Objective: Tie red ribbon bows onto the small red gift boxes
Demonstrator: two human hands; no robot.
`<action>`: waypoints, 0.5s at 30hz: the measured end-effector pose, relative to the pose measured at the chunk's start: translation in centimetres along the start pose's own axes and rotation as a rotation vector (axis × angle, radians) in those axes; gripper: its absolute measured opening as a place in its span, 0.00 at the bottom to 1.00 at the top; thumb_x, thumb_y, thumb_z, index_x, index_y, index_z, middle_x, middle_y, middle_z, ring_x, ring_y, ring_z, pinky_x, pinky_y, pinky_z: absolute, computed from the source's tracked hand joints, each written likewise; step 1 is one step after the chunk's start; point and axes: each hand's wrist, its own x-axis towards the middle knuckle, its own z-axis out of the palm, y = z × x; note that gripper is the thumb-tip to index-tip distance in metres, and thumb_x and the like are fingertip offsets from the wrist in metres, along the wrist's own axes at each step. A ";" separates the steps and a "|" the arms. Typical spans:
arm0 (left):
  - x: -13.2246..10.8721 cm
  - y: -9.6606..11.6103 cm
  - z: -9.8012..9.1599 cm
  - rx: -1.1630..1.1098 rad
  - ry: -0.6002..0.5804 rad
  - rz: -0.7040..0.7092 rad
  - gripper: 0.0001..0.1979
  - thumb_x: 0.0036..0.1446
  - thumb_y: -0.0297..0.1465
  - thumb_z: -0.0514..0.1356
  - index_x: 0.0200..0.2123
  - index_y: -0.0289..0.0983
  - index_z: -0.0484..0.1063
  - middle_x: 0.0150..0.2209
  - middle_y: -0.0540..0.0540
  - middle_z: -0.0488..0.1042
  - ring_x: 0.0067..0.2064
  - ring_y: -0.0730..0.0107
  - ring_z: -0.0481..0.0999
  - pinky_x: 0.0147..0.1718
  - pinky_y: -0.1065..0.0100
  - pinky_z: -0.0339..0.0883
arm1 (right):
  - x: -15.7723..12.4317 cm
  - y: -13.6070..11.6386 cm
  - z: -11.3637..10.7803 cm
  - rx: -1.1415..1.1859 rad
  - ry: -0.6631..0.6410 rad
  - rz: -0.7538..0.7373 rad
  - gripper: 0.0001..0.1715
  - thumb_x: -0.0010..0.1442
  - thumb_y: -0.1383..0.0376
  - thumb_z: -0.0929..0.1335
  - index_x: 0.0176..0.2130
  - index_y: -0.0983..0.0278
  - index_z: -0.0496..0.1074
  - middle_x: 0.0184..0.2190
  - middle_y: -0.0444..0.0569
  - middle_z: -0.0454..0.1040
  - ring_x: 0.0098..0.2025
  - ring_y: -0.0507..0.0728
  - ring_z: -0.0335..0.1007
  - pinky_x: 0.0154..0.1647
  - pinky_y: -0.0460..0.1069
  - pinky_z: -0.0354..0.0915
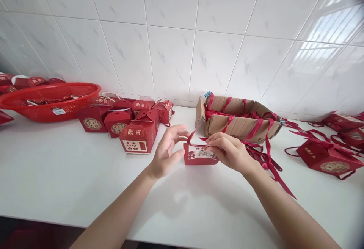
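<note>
A small red gift box (202, 157) with a white printed panel stands on the white table in front of me, its top flaps partly raised. My right hand (227, 148) pinches the flap at the box's upper right edge. To the left of the box, my left hand (170, 150) is held with fingers apart and curved, the thumb close to the box's side and nothing in the grasp. A red flap or ribbon end (193, 134) rises at the box's upper left, near the left fingertips. The far side of the box is hidden.
Several folded red gift boxes (136, 137) cluster at the left, beside a red plastic basket (58, 113). A cardboard box (227, 127) draped with red ribbons stands by the tiled wall. Loose ribbon (274, 169) trails right of it. More red boxes (327, 158) lie far right.
</note>
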 end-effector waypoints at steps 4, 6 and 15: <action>0.4 1.1 -0.1 0.157 -0.105 -0.009 0.18 0.57 0.32 0.55 0.52 0.40 0.67 0.49 0.42 0.69 0.52 0.59 0.67 0.53 0.59 0.60 | 0.6 -0.7 0.0 -0.031 -0.028 -0.015 0.04 0.62 0.72 0.64 0.36 0.63 0.62 0.29 0.49 0.70 0.31 0.53 0.69 0.27 0.47 0.67; 0.5 1.7 0.5 0.178 -0.058 -0.089 0.15 0.59 0.32 0.54 0.49 0.39 0.69 0.45 0.43 0.71 0.50 0.61 0.69 0.51 0.61 0.61 | 0.9 -1.1 0.0 -0.042 -0.037 -0.047 0.04 0.62 0.71 0.63 0.35 0.63 0.62 0.29 0.49 0.70 0.31 0.53 0.69 0.28 0.47 0.67; -0.2 2.3 3.8 0.230 0.207 -0.231 0.04 0.55 0.30 0.59 0.30 0.36 0.66 0.36 0.47 0.67 0.35 0.72 0.70 0.31 0.73 0.65 | 0.9 -1.4 0.5 -0.096 -0.039 -0.118 0.03 0.63 0.70 0.63 0.35 0.64 0.62 0.27 0.49 0.70 0.32 0.54 0.69 0.30 0.48 0.67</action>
